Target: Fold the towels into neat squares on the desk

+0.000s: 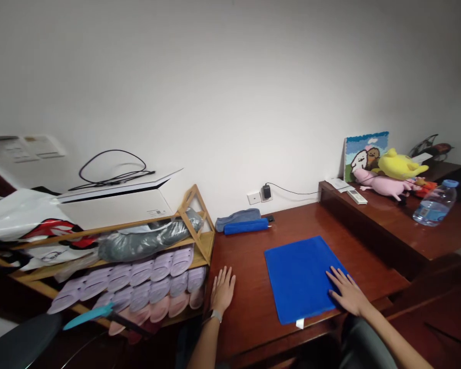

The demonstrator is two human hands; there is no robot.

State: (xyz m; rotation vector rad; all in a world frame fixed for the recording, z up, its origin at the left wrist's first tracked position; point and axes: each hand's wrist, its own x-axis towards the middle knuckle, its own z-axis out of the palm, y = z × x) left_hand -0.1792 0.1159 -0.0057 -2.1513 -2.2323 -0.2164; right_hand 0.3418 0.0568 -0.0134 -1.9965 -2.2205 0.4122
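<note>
A blue cloth (301, 279) lies spread flat on the reddish-brown desk (249, 292), with a small white tag at its front edge. My right hand (348, 292) rests on the cloth's right side, fingers spread. On the bare wood to the left of the cloth, near the desk's left edge, my left hand (223, 289) lies flat with nothing in it. Against the wall sit a rolled or folded blue cloth (246, 226) and a grey-blue one (238, 218) behind it.
Left of the desk stands a wooden rack (205, 246) with several pairs of slippers (132, 287) and a white box (115, 207). On the raised right section are a water bottle (435, 207), plush toys (401, 165), a remote (357, 197) and a picture (364, 148).
</note>
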